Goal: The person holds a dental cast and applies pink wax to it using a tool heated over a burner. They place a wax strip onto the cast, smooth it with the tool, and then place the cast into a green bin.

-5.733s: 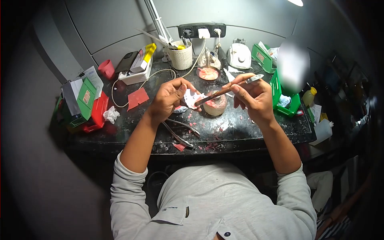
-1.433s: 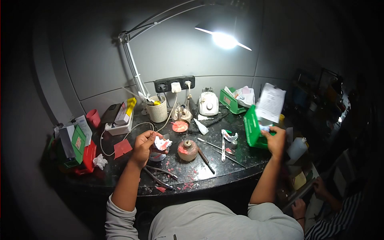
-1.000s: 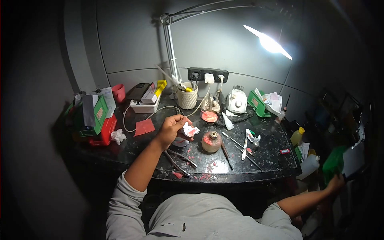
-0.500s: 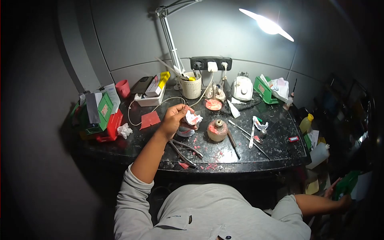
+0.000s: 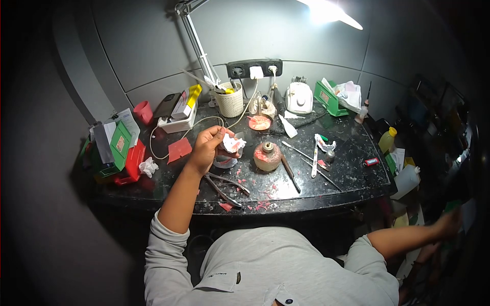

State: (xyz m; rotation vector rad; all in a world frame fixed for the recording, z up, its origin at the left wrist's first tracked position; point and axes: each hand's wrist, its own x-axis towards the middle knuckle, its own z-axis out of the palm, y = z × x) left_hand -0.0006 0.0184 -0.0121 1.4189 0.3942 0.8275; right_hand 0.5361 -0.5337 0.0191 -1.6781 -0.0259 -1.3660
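My left hand, closed, holds a white, jagged dental piece with a little red on it, above a pale round object. My right hand is stretched to the far right, off the table, beside a green object and a pale sheet. Motion blur and shadow hide its fingers and anything in them. A glass burner with red wax on it stands right of my left hand, and pliers lie below that hand.
Knife, spatula and dental model lie rightward. Behind are a wax dish, woven cup and white device. A red wax sheet lies left. Another person's hand shows dimly, lower right.
The view has shifted, so the table things sit further left and higher. My right hand has moved up and outward, and the green object near it shows less. My left hand still holds the white piece.
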